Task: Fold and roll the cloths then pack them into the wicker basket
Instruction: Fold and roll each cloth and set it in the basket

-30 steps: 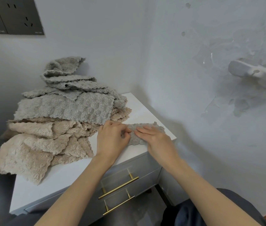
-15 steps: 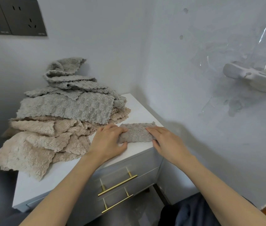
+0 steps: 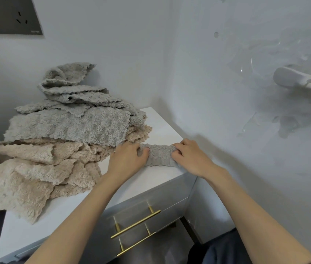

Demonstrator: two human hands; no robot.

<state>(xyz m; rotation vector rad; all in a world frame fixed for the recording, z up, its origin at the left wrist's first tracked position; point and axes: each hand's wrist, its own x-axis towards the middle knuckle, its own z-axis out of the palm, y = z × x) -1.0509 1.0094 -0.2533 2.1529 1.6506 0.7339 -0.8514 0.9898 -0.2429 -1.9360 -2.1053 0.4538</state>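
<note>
Reaching up from the bottom of the view, two bare arms stretch over a dark trouser leg (image 3: 227, 248) and grey drawers (image 3: 169, 195) with two gold handles (image 3: 135, 226). Both hands sit at the front right corner of the white cabinet top (image 3: 162, 128).

The left hand (image 3: 127, 161) has its fingers curled over one end of a small grey cloth (image 3: 160, 155), and its thumb pushes into it. The right hand (image 3: 190, 159) pinches the other end with bent fingers. The small grey cloth lies between the two hands as a short folded strip, down on the top, close to the edge.

Just beside the left hand, on its left, is a big messy pile. The beige cloths (image 3: 36, 168) are at the bottom and hang over the near edge. The grey cloths (image 3: 70, 126) are heaped on them.

Far past the hands is a pale wall. Dark wall sockets (image 3: 11, 16) are high up to the left. A white holder (image 3: 303, 82) sticks out far to the right of the right hand.
</note>
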